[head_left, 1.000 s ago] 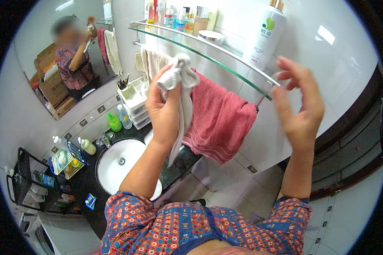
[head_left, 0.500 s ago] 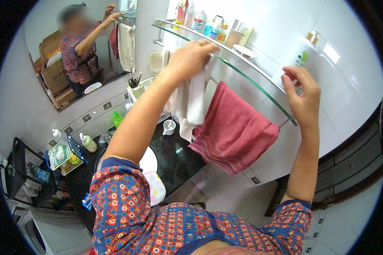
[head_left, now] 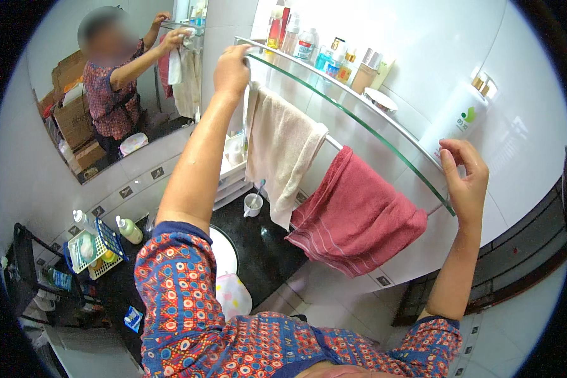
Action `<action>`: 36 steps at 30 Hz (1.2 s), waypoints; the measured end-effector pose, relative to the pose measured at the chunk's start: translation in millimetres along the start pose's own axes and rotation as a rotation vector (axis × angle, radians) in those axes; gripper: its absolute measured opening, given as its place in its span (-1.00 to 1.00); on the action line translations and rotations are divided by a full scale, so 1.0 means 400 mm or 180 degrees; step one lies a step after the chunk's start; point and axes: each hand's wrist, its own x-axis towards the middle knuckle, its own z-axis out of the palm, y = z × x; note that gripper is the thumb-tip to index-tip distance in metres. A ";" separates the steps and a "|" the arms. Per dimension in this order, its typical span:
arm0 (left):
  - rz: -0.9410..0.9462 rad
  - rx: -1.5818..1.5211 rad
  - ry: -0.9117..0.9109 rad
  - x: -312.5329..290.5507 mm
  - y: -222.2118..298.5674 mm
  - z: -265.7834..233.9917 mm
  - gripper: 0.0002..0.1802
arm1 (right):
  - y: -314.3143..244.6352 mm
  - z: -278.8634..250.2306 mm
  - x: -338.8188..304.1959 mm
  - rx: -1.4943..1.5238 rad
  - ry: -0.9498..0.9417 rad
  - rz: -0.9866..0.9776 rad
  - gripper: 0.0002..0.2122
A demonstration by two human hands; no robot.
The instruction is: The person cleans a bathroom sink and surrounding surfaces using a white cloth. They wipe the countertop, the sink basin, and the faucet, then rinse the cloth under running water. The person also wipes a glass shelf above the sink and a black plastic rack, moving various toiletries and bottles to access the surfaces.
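Note:
My left hand (head_left: pixel 232 70) is closed at the far left end of a metal shelf rail (head_left: pixel 334 77). It presses a white cloth (head_left: pixel 254 49) against the rail; only a small piece shows directly, but the mirror shows more hanging from the hand. At the rail's right end, my right hand (head_left: pixel 466 179) curls its thumb and fingers around it, beside a tall white pump bottle (head_left: pixel 455 120). Under the rail is a glass shelf (head_left: pixel 359 120). Below that, a cream towel (head_left: pixel 283 138) and a red towel (head_left: pixel 359 211) hang from a bar.
Several small bottles (head_left: pixel 305 44) and a round white jar (head_left: pixel 379 99) stand on the shelf. A mirror (head_left: pixel 164 126) is at upper left. On the black counter (head_left: pixel 274 236) are a white cup (head_left: pixel 252 205), a basin (head_left: pixel 223 249) and a basket (head_left: pixel 97 252) with toiletries.
My left hand has moved leftward along the rail with the white cloth, leaving the cream towel in plain sight. My right hand stays at the rail's right end while the view shifts slightly.

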 end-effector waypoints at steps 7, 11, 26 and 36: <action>-0.0034 0.0043 -0.0087 0.043 -0.083 0.056 -0.53 | -0.004 0.001 -0.005 0.0122 -0.0054 0.0136 -0.89; 0.0061 0.0403 -0.0895 0.069 -0.084 0.016 -0.51 | 0.003 0.003 -0.012 0.0321 -0.0072 0.0292 -0.89; -0.1042 -0.2686 -0.0315 0.049 0.003 -0.049 -0.72 | 0.018 -0.003 -0.012 0.0635 -0.0083 0.0428 -0.89; -0.0767 0.0117 -0.1513 0.271 0.005 0.036 -0.16 | 0.004 0.005 -0.008 0.0472 0.0034 0.0346 -0.93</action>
